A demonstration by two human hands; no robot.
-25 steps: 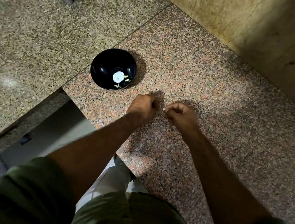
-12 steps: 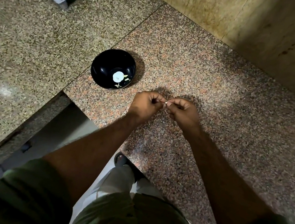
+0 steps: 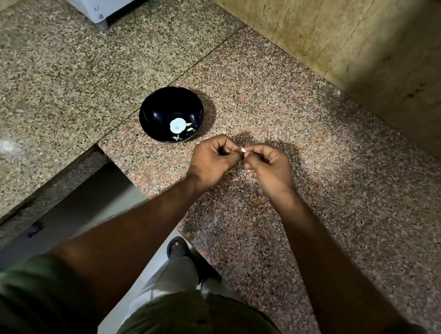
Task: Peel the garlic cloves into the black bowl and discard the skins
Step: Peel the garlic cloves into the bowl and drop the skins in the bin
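Both hands were raised just above the pink granite counter (image 3: 320, 143), meeting fingertip to fingertip. The left hand (image 3: 214, 160) and the right hand (image 3: 267, 167) each had fingers curled in, and together they pinched one small pale garlic clove (image 3: 242, 150) between them. Whether skin was already coming away was too small to tell.

The black bowl (image 3: 152, 113) stood on the counter near the left hand, apart from it, beside the seam with the grey slab. Pale bits lay at its bottom around a white flower motif; I could not tell peeled cloves from painted pattern.

Handling, as judged: the clove is very light, firm, and small enough to slip once bare. The skin is likely thin, dry and brittle, so it tears in flakes. Best hold seems to be thumb and forefinger on the clove's ends, one nail working the skin's edge.

No place for skins was visible.
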